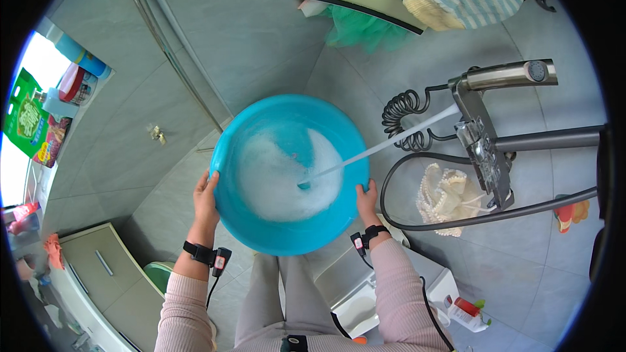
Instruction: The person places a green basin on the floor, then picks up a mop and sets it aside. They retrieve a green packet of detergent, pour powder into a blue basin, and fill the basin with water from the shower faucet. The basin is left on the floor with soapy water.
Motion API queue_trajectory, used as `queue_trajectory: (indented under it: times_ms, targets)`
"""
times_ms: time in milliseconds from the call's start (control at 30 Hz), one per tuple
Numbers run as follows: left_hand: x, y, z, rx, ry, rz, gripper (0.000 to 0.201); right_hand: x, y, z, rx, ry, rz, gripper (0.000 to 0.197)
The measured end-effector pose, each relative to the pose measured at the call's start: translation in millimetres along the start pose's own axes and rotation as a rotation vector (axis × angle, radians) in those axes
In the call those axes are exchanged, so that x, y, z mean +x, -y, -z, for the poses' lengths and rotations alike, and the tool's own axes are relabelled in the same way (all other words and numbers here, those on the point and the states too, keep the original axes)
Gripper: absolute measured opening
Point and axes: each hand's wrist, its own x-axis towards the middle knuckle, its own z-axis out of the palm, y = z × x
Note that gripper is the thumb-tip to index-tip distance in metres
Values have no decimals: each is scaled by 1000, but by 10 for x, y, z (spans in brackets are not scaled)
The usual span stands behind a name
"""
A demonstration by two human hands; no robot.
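Two grip sites were noted on a round, turquoise plastic basin (297, 238) at mid-scene, just beyond a pair of grey-trousered legs (261, 293); the left hand (206, 199) was clamped on its left rim, the right hand (367, 199) on its near right rim; the hands were well apart, basin between them; support beneath could not be told; white, foamy suds (270, 186) covered much of the interior; a thin, whitish water stream (398, 137) slanted into it from a dark grey, angular metal faucet (479, 114) at right; a cream, ruffled fabric bundle (447, 202) was beside the faucet.
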Motion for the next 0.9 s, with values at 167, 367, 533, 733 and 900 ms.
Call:
queue_trajectory:
  times_ms: [167, 367, 533, 733, 900]
  targets:
    - [207, -154, 63, 78, -200, 160, 56, 39, 143, -26, -62, 25, -114, 29]
    - [471, 552, 578, -76, -206, 536, 68, 24, 517, 162, -130, 31, -147, 31]
    - [219, 1211, 631, -231, -46, 511, 74, -43, 520, 269, -112, -3, -2, 29]
    - [83, 936, 222, -155, -57, 285, 58, -35, -87, 387, -111, -89, -60, 33]
    - [-182, 80, -145, 75, -9, 80, 54, -66, -471, 156, -152, 35, -144, 30]
